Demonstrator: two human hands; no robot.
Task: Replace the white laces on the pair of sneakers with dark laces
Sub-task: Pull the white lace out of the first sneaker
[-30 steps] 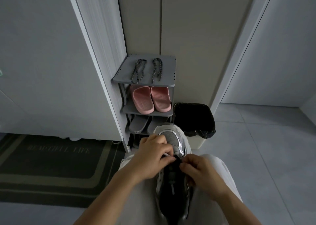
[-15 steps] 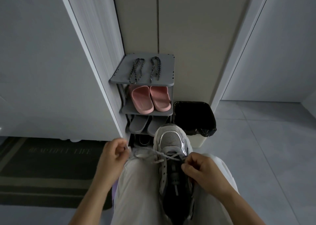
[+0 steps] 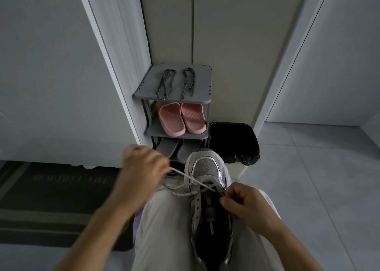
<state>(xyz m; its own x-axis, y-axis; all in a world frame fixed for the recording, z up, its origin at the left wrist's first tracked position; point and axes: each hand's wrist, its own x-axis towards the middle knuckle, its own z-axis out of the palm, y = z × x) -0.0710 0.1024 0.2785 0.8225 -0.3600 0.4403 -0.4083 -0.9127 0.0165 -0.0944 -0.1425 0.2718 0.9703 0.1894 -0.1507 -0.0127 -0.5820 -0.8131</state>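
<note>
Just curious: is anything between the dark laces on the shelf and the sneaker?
Nothing visible blocks them: the dark laces lie bare on the shelf top. But the white lace occupies the sneaker's front eyelets.

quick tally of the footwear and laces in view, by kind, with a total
dark braided shoelaces: 2
pink rubber slide slippers: 2
grey slide slippers: 2
grey and silver mesh sneaker: 1
white shoelace: 1
total: 8
The bottom of the grey shoe rack is too dark to count.
</note>
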